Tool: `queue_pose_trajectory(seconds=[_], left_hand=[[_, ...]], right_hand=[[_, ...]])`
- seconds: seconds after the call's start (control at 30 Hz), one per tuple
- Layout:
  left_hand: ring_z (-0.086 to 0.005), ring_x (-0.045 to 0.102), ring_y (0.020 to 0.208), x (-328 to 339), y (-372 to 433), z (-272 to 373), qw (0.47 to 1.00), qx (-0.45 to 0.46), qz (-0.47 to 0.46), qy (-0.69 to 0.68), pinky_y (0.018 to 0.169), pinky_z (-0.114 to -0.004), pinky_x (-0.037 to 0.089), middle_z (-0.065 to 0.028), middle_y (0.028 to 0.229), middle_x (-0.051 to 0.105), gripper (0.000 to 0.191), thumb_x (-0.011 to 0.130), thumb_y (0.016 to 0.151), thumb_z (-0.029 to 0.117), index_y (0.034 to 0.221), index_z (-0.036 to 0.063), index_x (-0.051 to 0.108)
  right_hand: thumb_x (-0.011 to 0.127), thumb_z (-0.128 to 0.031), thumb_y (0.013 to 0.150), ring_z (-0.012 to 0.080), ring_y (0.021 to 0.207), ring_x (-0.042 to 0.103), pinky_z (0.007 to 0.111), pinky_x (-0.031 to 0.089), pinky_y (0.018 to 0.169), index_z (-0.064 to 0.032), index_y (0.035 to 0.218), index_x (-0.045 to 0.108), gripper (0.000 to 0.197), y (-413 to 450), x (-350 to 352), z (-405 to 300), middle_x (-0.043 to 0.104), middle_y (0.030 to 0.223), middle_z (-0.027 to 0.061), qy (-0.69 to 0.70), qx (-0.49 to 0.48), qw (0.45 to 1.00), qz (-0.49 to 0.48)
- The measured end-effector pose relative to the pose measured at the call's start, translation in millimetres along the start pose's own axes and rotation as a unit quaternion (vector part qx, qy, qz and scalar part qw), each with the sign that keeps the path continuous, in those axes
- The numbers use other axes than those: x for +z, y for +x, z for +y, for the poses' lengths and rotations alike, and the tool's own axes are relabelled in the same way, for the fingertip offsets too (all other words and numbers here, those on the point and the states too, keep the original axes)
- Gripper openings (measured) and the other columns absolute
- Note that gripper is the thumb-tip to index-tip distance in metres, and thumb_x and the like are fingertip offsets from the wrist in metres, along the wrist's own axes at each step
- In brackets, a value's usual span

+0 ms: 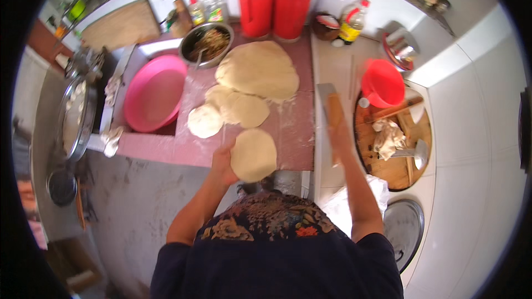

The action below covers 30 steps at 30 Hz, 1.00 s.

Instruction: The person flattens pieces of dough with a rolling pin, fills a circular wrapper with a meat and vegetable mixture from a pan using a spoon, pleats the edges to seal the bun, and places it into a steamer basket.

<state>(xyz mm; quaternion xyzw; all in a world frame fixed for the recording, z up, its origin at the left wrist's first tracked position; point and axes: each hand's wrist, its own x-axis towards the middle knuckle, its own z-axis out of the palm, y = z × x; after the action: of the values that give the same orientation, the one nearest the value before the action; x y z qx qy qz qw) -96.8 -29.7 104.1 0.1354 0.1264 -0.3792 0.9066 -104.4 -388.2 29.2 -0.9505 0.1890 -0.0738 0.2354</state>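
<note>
My left hand [224, 164] holds a flat round of dough [253, 155] by its left edge, at the front edge of the reddish work surface [295, 145]. Smaller dough rounds [251, 111] overlap behind it, beside a floury one [205, 121]. Farther back spreads a large sheet of dough [257, 68]. On the counter at the right, my right hand [341, 139] is blurred over a wooden piece [334, 110], which lies along a grey flat blade [325, 91]. Whether the fingers are closed around the wood is unclear.
A metal bowl of filling [212, 45] with a spoon and a pink basin [156, 95] are at the left. Two red thermos flasks [255, 8] stand behind. At the right are a red plastic jug [384, 85] and a round wooden board [365, 145] bearing a cleaver [420, 153].
</note>
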Motion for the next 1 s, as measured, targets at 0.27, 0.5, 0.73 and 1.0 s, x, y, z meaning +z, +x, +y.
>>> queue_pose_trajectory(seconds=[0.27, 0.5, 0.73, 1.0], left_hand=[[-0.0354, 0.046, 0.125, -7, -3, 21, 0.997, 0.073, 0.011, 0.023, 0.107, -0.051, 0.035, -0.0174, 0.139, 0.043, 0.056, 0.047, 0.095, 0.031, 0.140, 0.0029, 0.032], [-0.0338, 0.046, 0.125, -5, -32, 46, 0.998, 0.062, 0.024, 0.017, 0.107, -0.049, 0.034, -0.0177, 0.138, 0.045, 0.052, 0.043, 0.097, 0.031, 0.139, 0.0026, 0.035], [-0.0370, 0.045, 0.126, -36, -51, 104, 0.990, 0.118, 0.070, -0.023, 0.108, -0.052, 0.032, -0.0193, 0.139, 0.044, 0.053, 0.039, 0.098, 0.034, 0.139, 0.0020, 0.035], [-0.0346, 0.051, 0.119, -54, -56, 239, 0.983, 0.099, 0.114, 0.106, 0.100, -0.051, 0.042, -0.0197, 0.132, 0.050, 0.051, 0.051, 0.093, 0.027, 0.135, 0.0002, 0.040]], right_hand=[[0.064, -0.027, 0.083, 0.0418, 0.112, 0.051, 0.048, 0.043, 0.093, 0.0013, 0.134, 0.035, 0.065, 51, -15, 8, 0.053, 0.121, 0.0270, -0.092, 0.052, 0.991, -0.080], [0.068, -0.023, 0.077, 0.0409, 0.110, 0.052, 0.049, 0.043, 0.091, 0.0002, 0.133, 0.036, 0.068, 47, -31, -15, 0.054, 0.117, 0.0262, -0.133, 0.011, 0.990, -0.036], [0.071, -0.019, 0.074, 0.0390, 0.111, 0.048, 0.048, 0.039, 0.093, -0.0018, 0.130, 0.046, 0.064, 76, 14, -134, 0.056, 0.114, 0.0204, -0.043, -0.279, 0.958, 0.043], [0.074, -0.027, 0.069, 0.0297, 0.090, 0.052, 0.046, 0.041, 0.078, -0.0152, 0.123, 0.056, 0.058, 131, 163, -374, 0.054, 0.092, 0.0086, -0.046, -0.461, 0.886, -0.013]])
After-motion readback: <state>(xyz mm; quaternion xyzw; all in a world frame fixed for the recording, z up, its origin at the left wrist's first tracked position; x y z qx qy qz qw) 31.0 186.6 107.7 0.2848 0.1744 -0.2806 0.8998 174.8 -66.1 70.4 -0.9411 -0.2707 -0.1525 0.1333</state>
